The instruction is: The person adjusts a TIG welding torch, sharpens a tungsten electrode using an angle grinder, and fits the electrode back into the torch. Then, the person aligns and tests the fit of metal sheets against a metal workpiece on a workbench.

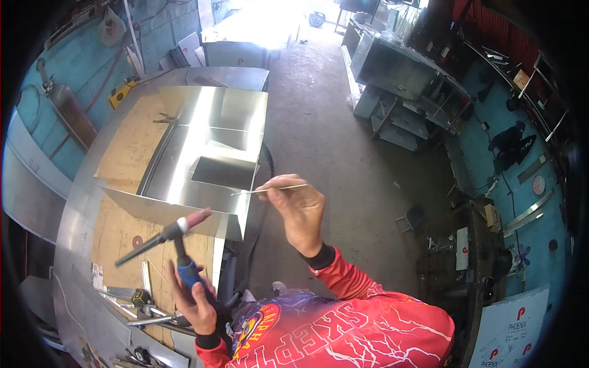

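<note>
My left hand (199, 305) is closed loosely around the blue handle of a TIG welding torch (188, 270). The torch has a pink nozzle pointing up and right, and a long black back cap pointing down and left. My right hand (299, 211) pinches a thin metal rod (279, 189) between thumb and fingers, its tip reaching left past the edge of a sheet-metal box (233, 138). That shiny box has upright side panels and a rectangular opening; it stands on the workbench, ahead of the torch.
The metal-topped workbench (76, 214) carries a wooden board (123, 144), a tape measure (141, 297) and metal strips. A gas cylinder (72, 110) leans by the left wall. Concrete floor (362, 202) runs along the right; metal cabinets (399, 67) and a cluttered dark bench (448, 245) stand beyond.
</note>
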Tool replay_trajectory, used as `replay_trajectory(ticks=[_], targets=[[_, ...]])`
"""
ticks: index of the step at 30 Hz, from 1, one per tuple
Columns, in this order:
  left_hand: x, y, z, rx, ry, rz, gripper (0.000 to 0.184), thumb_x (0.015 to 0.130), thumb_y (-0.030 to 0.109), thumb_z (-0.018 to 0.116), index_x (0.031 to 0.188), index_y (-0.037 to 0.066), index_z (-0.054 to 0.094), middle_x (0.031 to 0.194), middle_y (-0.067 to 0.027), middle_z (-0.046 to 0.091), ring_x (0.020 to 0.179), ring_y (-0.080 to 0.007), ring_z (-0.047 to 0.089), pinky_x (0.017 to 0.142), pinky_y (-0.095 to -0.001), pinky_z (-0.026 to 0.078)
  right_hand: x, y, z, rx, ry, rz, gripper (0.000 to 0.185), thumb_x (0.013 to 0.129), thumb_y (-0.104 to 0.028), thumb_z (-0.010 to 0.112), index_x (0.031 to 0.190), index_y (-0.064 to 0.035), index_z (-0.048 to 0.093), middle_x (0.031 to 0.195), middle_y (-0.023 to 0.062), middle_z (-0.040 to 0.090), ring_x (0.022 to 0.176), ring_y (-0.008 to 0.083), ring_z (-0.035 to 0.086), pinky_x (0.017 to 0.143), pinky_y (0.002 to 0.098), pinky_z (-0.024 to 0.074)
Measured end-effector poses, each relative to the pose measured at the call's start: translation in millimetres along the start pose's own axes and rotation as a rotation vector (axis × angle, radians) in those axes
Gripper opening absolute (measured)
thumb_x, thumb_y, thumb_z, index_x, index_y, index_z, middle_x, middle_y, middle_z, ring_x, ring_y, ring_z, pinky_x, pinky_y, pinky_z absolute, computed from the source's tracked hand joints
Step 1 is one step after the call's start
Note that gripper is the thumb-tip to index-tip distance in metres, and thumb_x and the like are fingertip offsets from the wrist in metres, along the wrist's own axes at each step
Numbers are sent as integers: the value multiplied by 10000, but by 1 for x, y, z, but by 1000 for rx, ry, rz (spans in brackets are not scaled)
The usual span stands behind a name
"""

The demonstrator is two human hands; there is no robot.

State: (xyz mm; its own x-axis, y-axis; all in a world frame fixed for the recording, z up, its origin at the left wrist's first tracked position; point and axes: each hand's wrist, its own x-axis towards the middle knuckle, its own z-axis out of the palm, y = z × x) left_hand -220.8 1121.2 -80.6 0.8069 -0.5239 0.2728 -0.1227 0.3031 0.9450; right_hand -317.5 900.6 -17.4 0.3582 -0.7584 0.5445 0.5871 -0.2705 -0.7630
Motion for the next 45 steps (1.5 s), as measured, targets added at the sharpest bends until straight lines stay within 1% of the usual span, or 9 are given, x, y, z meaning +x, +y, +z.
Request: replay_trajectory(ticks=[9,11,14,16,19,27,33,38,45], targets=[[24,-4,36,-549,-308,-244,589,987,209,529,1488,63,255,1132,-180,532,643,-127,513,489,-239,446,-5,-27,-5,-18,220,-225,220,887,32,635,1102,41,585,992,145,674,908,187,664,771,290,566],[27,-9,38,-531,-372,-231,523,1008,223,488,1471,72,297,1127,-177,518,650,-121,505,472,-230,439,-8,-25,-15,-36,231,-253,222,884,34,639,1100,41,589,988,142,677,907,181,663,769,285,567],[29,-13,43,-518,-393,-253,557,1003,247,500,1483,77,275,1110,-176,523,636,-113,501,467,-225,437,-14,-26,-17,-101,269,-279,222,878,34,646,1094,40,597,978,140,683,906,175,663,771,275,567],[33,-12,45,-565,-405,-261,688,982,234,543,1512,39,149,1109,-198,535,612,-125,524,464,-243,441,-15,-27,-19,-139,303,-272,220,876,32,650,1091,38,601,972,140,686,906,174,664,775,271,566],[34,-13,46,-575,-441,-263,720,979,240,550,1516,40,115,1101,-204,535,614,-124,527,462,-240,438,-15,-25,-25,-158,322,-252,220,877,30,651,1092,34,603,971,144,688,903,175,668,779,275,567],[31,-16,44,-553,-455,-284,717,977,238,551,1514,32,123,1093,-207,540,597,-123,529,465,-239,440,-23,-19,-23,-151,252,-156,206,892,7,642,1094,23,606,981,143,688,905,185,677,797,294,573],[28,-18,39,-536,-496,-327,692,979,215,540,1510,26,139,1088,-195,551,599,-122,539,474,-242,445,-27,-10,-22,-153,200,-111,181,897,1,637,1076,15,610,993,142,685,911,183,677,806,301,576],[27,-16,31,-523,-492,-390,576,988,245,522,1434,-40,297,1108,-169,551,599,-113,521,476,-234,440,-31,1,-23,-40,155,-18,154,880,19,652,1029,16,612,967,141,690,884,187,686,798,297,580],[22,-22,13,-460,-510,-427,546,993,245,511,1410,-51,317,1135,-169,545,609,-107,511,478,-234,435,-34,12,-25,-6,87,46,130,855,24,683,969,10,623,932,146,701,824,176,694,759,284,585]])
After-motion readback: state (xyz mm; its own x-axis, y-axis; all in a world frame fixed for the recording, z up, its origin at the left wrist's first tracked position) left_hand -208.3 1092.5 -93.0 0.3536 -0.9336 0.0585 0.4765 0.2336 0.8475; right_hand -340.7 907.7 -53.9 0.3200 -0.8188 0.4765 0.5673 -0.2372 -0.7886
